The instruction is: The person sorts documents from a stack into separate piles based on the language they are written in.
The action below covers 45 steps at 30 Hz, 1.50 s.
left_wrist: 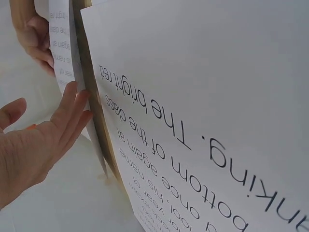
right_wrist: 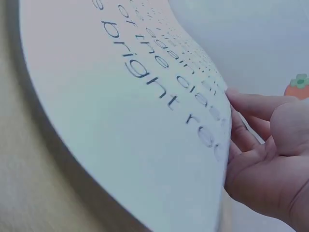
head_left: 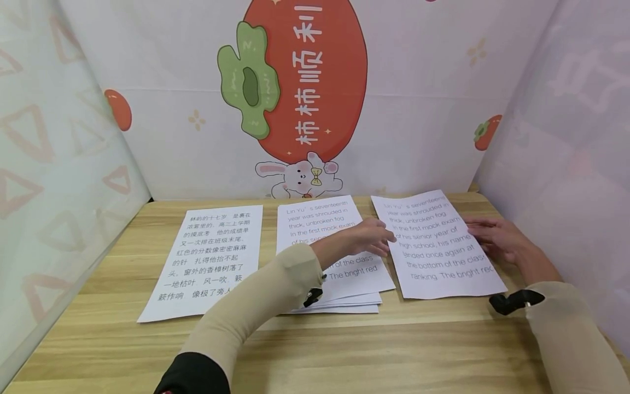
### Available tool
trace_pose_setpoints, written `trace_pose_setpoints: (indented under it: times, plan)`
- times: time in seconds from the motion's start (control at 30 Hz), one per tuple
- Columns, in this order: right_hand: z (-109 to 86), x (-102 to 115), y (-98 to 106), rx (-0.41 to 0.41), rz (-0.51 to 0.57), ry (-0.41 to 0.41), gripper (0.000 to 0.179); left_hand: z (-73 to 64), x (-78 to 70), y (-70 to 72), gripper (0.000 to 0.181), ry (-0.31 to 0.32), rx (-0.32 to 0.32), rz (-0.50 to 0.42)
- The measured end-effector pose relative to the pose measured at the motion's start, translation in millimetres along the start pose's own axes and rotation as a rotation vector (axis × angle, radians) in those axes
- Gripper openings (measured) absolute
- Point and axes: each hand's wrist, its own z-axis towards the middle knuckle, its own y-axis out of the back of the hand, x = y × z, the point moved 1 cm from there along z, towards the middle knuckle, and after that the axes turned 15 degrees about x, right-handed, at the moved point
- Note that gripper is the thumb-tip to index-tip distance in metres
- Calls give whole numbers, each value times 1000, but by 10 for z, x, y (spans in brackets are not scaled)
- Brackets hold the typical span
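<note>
A printed sheet of paper (head_left: 433, 246) with English text lies at the right, its surface bowed. My right hand (head_left: 504, 238) holds its right edge; in the right wrist view the thumb (right_wrist: 256, 104) is at the edge and the other fingers are partly hidden behind the sheet. At the opposite edge is my left hand (head_left: 361, 238), fingers extended, fingertips right at the paper. In the left wrist view, those fingers (left_wrist: 70, 113) look straight, with the thumb apart. Under the left forearm lies a stack of English-text sheets (head_left: 315, 213), partly covered by the arm.
A sheet with Chinese text (head_left: 211, 257) lies at the left of the wooden table (head_left: 394, 350). Lower sheets (head_left: 344, 306) stick out from the middle stack's front edge. A printed cloth backdrop (head_left: 418, 109) rises behind the table, with pale cloth walls at both sides.
</note>
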Motion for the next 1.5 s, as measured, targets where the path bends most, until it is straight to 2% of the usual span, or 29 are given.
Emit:
trace_pose_setpoints:
  times: [0.2,0.27,0.87,1.07,1.13,1.27,1.5]
  plan:
    - [-21,29,-34,-107,-235,-57,55,23,20,8,73,7,0,2]
    - [-24,38,-48,-141,-269,-68,56,25,24,12,73,8,-3,-1]
    - [5,100,-148,-287,-322,-97,46,-29,34,14,71,25,2,-4]
    - [-17,153,-202,-351,-325,-95,43,-76,49,62,69,20,-6,-5]
    - [-10,189,-255,-365,-330,-90,43,-102,58,98,64,8,-6,-10]
    - [39,310,-419,-344,-346,-55,45,-191,65,192,62,-21,-6,-5]
    - [181,544,-761,-205,-329,25,46,-411,65,413,58,-21,-38,75]
